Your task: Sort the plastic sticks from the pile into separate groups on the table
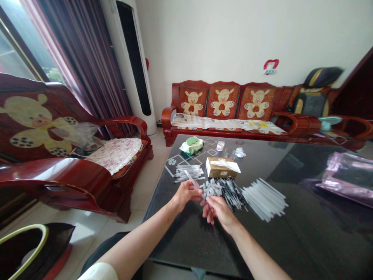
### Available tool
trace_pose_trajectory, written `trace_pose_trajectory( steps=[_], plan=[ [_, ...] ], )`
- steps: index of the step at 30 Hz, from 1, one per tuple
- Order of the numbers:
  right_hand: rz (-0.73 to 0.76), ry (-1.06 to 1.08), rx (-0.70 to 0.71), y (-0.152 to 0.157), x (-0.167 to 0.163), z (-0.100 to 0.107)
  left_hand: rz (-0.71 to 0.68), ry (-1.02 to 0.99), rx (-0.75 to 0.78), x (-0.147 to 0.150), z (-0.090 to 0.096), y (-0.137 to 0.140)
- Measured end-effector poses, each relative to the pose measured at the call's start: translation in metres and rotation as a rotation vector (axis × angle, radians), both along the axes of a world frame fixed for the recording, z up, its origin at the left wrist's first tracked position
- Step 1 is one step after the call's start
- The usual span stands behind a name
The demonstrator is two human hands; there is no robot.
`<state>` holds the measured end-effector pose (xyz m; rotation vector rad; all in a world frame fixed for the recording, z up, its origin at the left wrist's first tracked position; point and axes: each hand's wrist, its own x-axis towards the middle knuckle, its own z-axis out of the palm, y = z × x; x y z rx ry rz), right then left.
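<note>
My left hand (186, 193) is closed around a slim translucent tube (190, 179) that looks like a pen barrel, tilted with its far end up to the left. At the tube's near end, the thumb and fingers of my right hand (220, 211) are pinched together; what lies between them is too small to tell. Just beyond the hands is a heap of short whitish pieces, like pen caps (213, 187). Thin black-and-clear sticks, like pen refills (233, 192), lie beside it. Many long translucent tubes (265, 199) are spread to the right, and a smaller stack of tubes (189, 172) lies behind my left hand.
On the dark table (291, 241) stand a tissue box (220, 171), a green wipes pack (191, 145), a small white tub (220, 146) and crumpled tissue (240, 152). Purple plastic packaging (349, 171) lies at right. A wooden armchair (96, 190) stands left, a bin (37, 249) near it.
</note>
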<state>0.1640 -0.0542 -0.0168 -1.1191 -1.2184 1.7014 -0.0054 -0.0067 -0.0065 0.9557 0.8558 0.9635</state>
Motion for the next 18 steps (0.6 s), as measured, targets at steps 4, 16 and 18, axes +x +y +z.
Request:
trace_pose_trajectory(
  steps=[4,16,18],
  plan=[
    [-0.002,0.018,-0.017,-0.0002,0.0005,-0.0005,-0.008,-0.015,0.014,-0.0021,0.0026,-0.0005],
    [-0.003,0.006,-0.001,-0.0005,0.0036,0.0005,0.039,0.076,-0.022,-0.003,0.0061,0.0016],
    [0.003,0.001,0.007,0.0,0.0041,0.0015,0.043,0.079,-0.038,-0.0026,0.0058,0.0012]
  ],
)
